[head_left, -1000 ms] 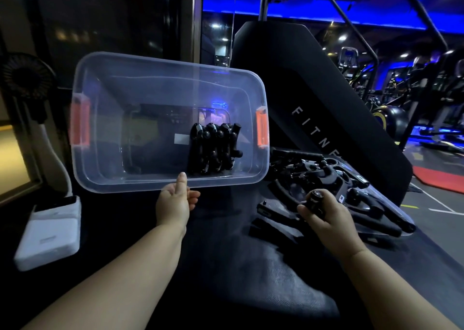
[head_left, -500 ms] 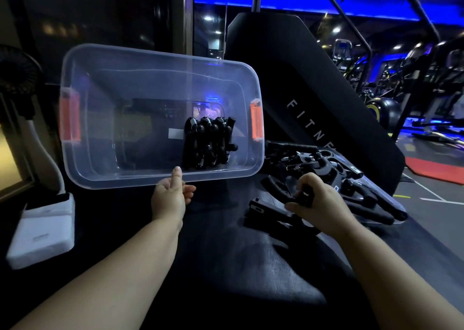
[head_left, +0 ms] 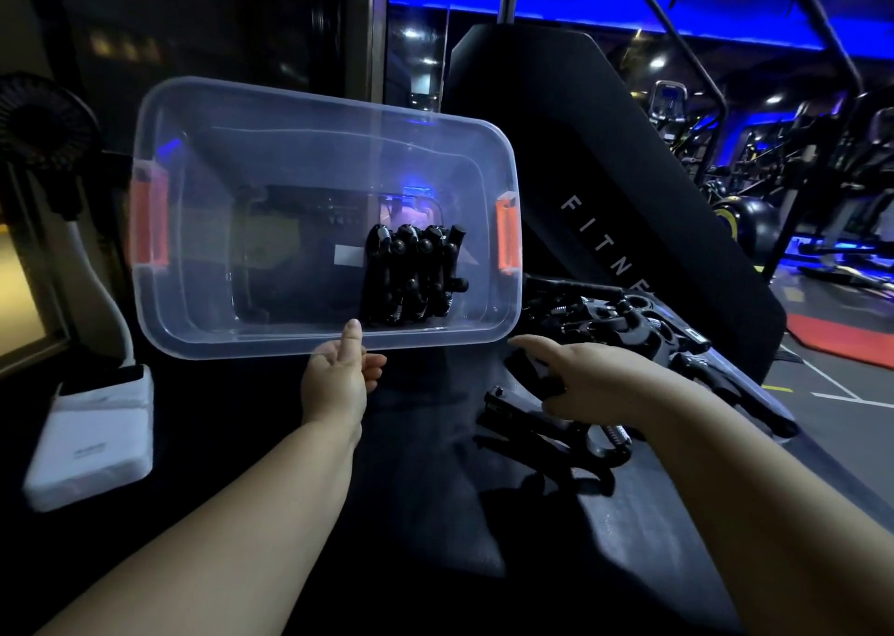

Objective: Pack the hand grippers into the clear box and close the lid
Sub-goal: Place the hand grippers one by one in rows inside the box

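Note:
The clear box [head_left: 242, 151] with orange latches [head_left: 508, 231] is tilted up on its side, opening toward me. My left hand [head_left: 338, 379] pinches its near rim, thumb up on the edge. Several black hand grippers [head_left: 411, 277] are stacked inside at the right end. My right hand [head_left: 595, 384] grips one black hand gripper [head_left: 537, 376] just below the box's right corner, index finger stretched toward the box. Another hand gripper [head_left: 532, 430] lies on the dark mat under that hand. A pile of more grippers [head_left: 629, 326] sits behind it. No lid is in view.
A white device [head_left: 92, 437] lies on the mat at the left, with a black fan [head_left: 43, 122] above it. A black slanted machine panel [head_left: 604, 176] rises behind the pile. Gym machines stand at the far right.
My right hand has taken a gripper from the pile and carried it left toward the box's right corner. My left hand keeps the tilted box in place.

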Available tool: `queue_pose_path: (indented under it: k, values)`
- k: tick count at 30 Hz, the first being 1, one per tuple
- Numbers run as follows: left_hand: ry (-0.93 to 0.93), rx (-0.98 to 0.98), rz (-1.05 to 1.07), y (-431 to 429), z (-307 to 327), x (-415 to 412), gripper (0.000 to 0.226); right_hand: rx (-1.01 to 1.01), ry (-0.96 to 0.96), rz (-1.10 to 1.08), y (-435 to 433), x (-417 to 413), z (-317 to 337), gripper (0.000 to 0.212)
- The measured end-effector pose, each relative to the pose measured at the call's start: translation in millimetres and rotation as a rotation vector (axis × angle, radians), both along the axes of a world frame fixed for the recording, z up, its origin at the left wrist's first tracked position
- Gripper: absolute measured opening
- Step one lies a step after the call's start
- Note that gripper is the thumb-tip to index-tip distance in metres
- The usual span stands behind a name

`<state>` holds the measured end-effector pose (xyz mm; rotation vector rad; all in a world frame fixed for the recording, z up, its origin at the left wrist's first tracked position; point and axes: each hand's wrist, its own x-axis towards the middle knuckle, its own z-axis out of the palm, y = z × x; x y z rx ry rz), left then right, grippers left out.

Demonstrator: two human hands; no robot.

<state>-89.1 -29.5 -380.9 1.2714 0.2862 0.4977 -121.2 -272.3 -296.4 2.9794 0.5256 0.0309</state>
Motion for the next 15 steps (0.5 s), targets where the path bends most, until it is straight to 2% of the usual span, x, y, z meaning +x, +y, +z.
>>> queue_pose_path:
  k: [8,12,15]
  values:
    - [-0.014,-0.044,-0.024,2.0,0.4,-0.1,0.03,0.459,-0.057,0.096,15.7,2.9,0.9,0.096]
    - [-0.02,-0.053,-0.028,2.7,0.2,-0.4,0.027,0.632,-0.115,0.157,35.7,8.7,0.6,0.08]
    - [-0.02,-0.073,-0.026,3.0,1.6,-0.9,0.026,0.842,-0.172,0.175,53.4,16.0,2.2,0.066]
